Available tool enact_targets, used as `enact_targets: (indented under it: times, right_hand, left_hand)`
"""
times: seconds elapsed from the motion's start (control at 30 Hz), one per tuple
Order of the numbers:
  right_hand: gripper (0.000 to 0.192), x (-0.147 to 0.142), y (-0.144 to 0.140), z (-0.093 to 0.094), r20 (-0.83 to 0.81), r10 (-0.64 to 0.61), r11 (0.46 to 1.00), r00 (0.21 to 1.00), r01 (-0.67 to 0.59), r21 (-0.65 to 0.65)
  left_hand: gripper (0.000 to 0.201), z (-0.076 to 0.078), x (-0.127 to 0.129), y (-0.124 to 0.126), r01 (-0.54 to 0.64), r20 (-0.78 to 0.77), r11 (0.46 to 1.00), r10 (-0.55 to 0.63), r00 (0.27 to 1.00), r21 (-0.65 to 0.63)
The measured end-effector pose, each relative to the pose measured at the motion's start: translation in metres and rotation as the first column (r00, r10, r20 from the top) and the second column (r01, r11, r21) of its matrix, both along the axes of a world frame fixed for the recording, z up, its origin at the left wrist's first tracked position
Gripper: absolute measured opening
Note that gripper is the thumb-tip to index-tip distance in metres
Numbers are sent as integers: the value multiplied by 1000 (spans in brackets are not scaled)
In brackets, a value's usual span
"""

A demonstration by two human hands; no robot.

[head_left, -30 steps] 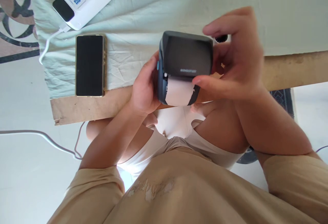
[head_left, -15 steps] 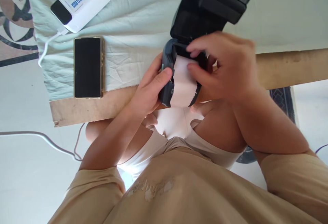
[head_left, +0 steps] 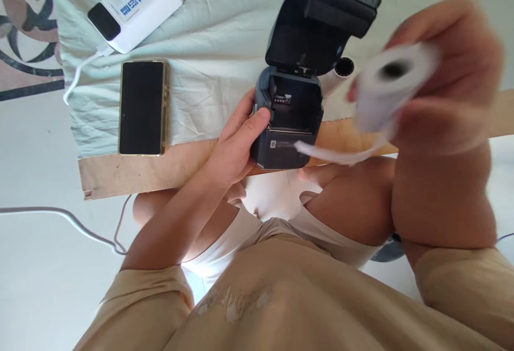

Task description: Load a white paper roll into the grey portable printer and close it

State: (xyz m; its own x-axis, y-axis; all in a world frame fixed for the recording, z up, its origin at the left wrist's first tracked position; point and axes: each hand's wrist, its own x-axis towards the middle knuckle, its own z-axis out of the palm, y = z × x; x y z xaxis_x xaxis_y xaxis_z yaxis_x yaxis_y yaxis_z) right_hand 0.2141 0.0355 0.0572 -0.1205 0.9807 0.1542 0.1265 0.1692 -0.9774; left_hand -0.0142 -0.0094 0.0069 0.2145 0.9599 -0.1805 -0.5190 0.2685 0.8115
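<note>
My left hand is closed round the left side of a dark portable printer, thumb on its upper edge. The printer's lid is swung up, and its paper bay shows bare inside, with a small printed label. To the right, my right hand grips a white paper roll, blurred by motion. A loose strip of paper trails from the roll back over the printer's front. The roll is clear of the bay, and its hollow core faces up.
A phone lies left of the printer on the pale green cloth. Beyond it is a white power bank with a cable plugged in. A small white object with a dark round end is right of the printer. The wooden table edge runs in front.
My right hand has lifted the paper roll out of the printer's bay and carried it right. My left hand still holds the printer in about the same place.
</note>
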Motion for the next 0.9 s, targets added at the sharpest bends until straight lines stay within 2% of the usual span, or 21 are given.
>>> enact_targets:
  times: [0.07, 0.1, 0.13, 0.2, 0.23, 0.27, 0.33, 0.43, 0.5, 0.57, 0.67, 0.7, 0.77, 0.83, 0.87, 0.9]
  right_hand:
    - [70, 16, 12, -4, -202, -69, 998, 977, 69, -4]
    - [70, 23, 19, -8, -294, -90, 996, 952, 78, -53]
    - [67, 29, 25, -13, -338, -165, 985, 927, 138, -102]
    - [38, 36, 36, -25, -311, -316, 948, 896, 285, -142]
    - [25, 37, 40, -32, -250, -416, 909, 874, 396, -129]
    - [18, 38, 43, -38, -161, -476, 880, 865, 466, -98]
    - [18, 37, 45, -47, -24, -511, 859, 859, 509, -45]
    - [26, 39, 42, -51, 231, -448, 894, 864, 436, 104]
    - [32, 43, 41, -51, 428, -425, 905, 798, 366, 216]
    - [34, 48, 40, -50, 563, -417, 909, 713, 326, 260]
    - [49, 51, 37, -49, 628, -414, 908, 659, 348, 234]
    - [58, 50, 33, -48, 626, -425, 904, 654, 338, 261]
    - [71, 46, 23, -43, 577, -477, 872, 663, 275, 405]
    - [68, 37, 11, -37, 491, -519, 794, 700, 181, 580]
    - [65, 31, 6, -35, 466, -509, 770, 724, 141, 622]
    - [60, 24, 1, -33, 476, -470, 779, 743, 96, 619]
  left_hand:
    - [25, 0, 1, 2, -20, -8, 1000, 20, 1000, -8]
    - [25, 0, 1, 2, -24, -15, 1000, 24, 1000, -19]
    - [26, 0, 1, 3, -25, -21, 999, 24, 999, -26]
    - [26, 1, 2, 3, -25, -37, 999, 24, 999, -34]
    - [25, 2, 2, 3, -27, -46, 999, 25, 999, -33]
    - [25, 2, 2, 3, -24, -54, 999, 22, 998, -30]
    - [24, 4, 2, 2, -13, -68, 1000, 11, 998, -25]
    - [24, 5, 3, 2, -16, -80, 1000, 15, 997, -22]
    - [23, 6, 4, 1, -33, -91, 999, 31, 995, -24]
    - [23, 5, 5, 1, -42, -102, 999, 39, 994, -23]
    - [23, 4, 5, 1, -48, -94, 998, 45, 995, -33]
    - [23, 4, 5, 1, -46, -90, 998, 42, 995, -38]
    - [22, 3, 4, 2, -37, -81, 999, 34, 996, -36]
    - [21, 3, 3, 2, -22, -67, 999, 20, 998, -31]
    - [20, 3, 3, 2, -18, -59, 999, 16, 998, -28]
    - [20, 3, 3, 2, -15, -52, 1000, 14, 999, -27]
